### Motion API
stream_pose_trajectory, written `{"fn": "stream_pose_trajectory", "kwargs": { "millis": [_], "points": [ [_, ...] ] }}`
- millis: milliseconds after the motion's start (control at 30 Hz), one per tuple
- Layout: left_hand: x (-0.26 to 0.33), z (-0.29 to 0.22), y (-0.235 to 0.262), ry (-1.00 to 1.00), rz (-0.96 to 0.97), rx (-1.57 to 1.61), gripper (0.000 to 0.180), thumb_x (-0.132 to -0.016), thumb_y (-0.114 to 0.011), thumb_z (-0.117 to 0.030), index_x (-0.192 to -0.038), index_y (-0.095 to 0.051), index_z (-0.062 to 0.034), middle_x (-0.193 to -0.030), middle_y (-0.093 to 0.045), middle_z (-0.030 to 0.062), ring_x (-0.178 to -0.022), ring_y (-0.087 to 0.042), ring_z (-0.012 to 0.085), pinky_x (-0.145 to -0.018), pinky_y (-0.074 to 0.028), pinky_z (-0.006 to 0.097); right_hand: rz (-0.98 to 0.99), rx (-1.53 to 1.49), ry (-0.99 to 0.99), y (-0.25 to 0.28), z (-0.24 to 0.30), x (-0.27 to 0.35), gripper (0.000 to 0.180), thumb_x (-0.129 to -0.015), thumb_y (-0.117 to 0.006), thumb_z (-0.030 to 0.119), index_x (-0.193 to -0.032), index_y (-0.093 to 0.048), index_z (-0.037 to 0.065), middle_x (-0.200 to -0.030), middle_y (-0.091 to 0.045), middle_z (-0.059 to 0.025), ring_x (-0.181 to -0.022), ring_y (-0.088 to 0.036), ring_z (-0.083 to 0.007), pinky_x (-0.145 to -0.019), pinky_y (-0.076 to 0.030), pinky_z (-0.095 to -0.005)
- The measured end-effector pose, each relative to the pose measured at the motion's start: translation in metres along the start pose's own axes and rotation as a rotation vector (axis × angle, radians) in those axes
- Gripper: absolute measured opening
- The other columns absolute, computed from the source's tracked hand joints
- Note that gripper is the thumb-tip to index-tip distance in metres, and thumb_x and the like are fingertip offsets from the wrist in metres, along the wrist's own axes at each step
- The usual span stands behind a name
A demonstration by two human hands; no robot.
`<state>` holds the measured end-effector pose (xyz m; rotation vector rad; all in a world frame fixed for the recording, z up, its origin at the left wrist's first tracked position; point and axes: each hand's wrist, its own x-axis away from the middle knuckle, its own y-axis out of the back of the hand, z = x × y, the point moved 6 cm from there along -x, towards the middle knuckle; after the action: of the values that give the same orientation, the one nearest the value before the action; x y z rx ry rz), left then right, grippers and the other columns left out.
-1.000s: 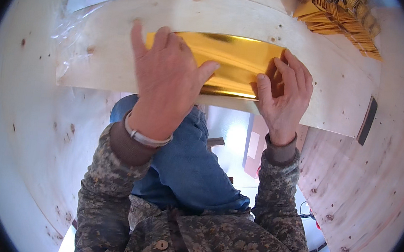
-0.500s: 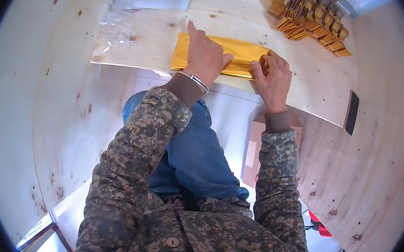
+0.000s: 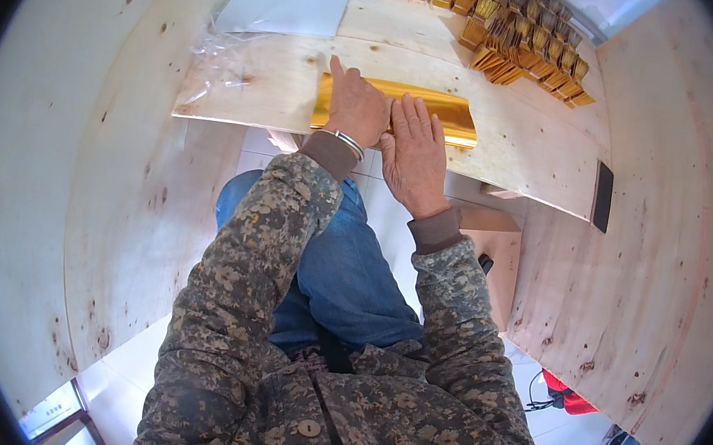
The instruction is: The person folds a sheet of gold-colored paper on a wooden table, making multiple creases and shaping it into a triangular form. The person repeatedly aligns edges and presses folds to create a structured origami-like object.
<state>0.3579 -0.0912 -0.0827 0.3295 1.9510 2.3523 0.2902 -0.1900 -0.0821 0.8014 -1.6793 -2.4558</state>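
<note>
A shiny gold sheet [image 3: 446,109] lies flat on a pale plywood worktop [image 3: 518,144], near its front edge. My left hand [image 3: 355,107] rests on the sheet's left part, fingers curled, with a metal bracelet at the wrist. Beside it my right hand [image 3: 414,155] lies palm down with fingers spread, covering the sheet's middle and lower edge. Only the right end and the top strip of the gold sheet show. Both hands press on it; neither lifts it.
Several folded gold pieces [image 3: 520,41] are stacked in rows at the back right of the worktop. A white sheet [image 3: 288,1] and clear plastic film [image 3: 230,60] lie at the back left. A dark flat object [image 3: 603,196] sits at the right front edge. Plywood walls enclose both sides.
My right hand has slid left from the sheet's right end to its middle, next to my left hand. The head has pulled back, so the worktop looks farther away.
</note>
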Motion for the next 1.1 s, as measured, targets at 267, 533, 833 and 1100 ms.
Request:
{"fn": "stream_pose_trajectory", "kwargs": {
  "millis": [267, 533, 833, 1100],
  "points": [
    [0.006, -0.005, 0.005, 0.006, -0.035, -0.024, 0.047, -0.103, -0.043, -0.044, -0.104, -0.078, -0.013, -0.104, -0.073, 0.0072, -0.113, -0.055, 0.0281, -0.116, -0.009, 0.066, 0.138, 0.137, -0.042, -0.019, 0.005, 0.028, 0.072, -0.097, -0.053, 0.047, -0.15, -0.04, 0.001, -0.156, -0.036, -0.0208, -0.148, -0.028, -0.0377, -0.12, -0.018, -0.0516],
    [0.009, -0.006, 0.007, 0.004, -0.119, 0.08, 0.057, -0.101, -0.046, -0.048, -0.092, -0.078, -0.0026, -0.095, -0.073, 0.0138, -0.113, -0.056, 0.0296, -0.115, -0.015, 0.061, 0.085, 0.178, -0.11, -0.013, 0.002, 0.037, 0.079, -0.094, -0.053, 0.061, -0.152, -0.039, 0.009, -0.152, -0.031, -0.0357, -0.146, -0.023, -0.0501, -0.119, -0.019, -0.0545],
    [0.009, -0.007, 0.0, 0.031, -0.055, -0.038, 0.056, -0.103, -0.039, -0.051, -0.109, -0.076, -0.0101, -0.109, -0.071, 0.0093, -0.119, -0.052, 0.0295, -0.117, -0.01, 0.063, 0.001, 0.196, -0.27, 0.0, -0.034, 0.067, 0.091, -0.093, -0.053, 0.062, -0.146, -0.037, -0.01, -0.155, -0.03, -0.0317, -0.149, -0.024, -0.0412, -0.121, -0.014, -0.054],
    [0.011, -0.007, 0.0, 0.029, -0.069, -0.043, 0.064, -0.104, -0.035, -0.053, -0.106, -0.076, -0.0032, -0.108, -0.071, 0.0119, -0.118, -0.052, 0.0291, -0.116, -0.017, 0.059, -0.122, 0.128, -0.207, 0.033, -0.041, 0.042, 0.064, -0.102, -0.047, 0.042, -0.141, -0.045, -0.009, -0.152, -0.039, -0.028, -0.145, -0.03, -0.0417, -0.117, -0.022, -0.0539]
  ]
}}
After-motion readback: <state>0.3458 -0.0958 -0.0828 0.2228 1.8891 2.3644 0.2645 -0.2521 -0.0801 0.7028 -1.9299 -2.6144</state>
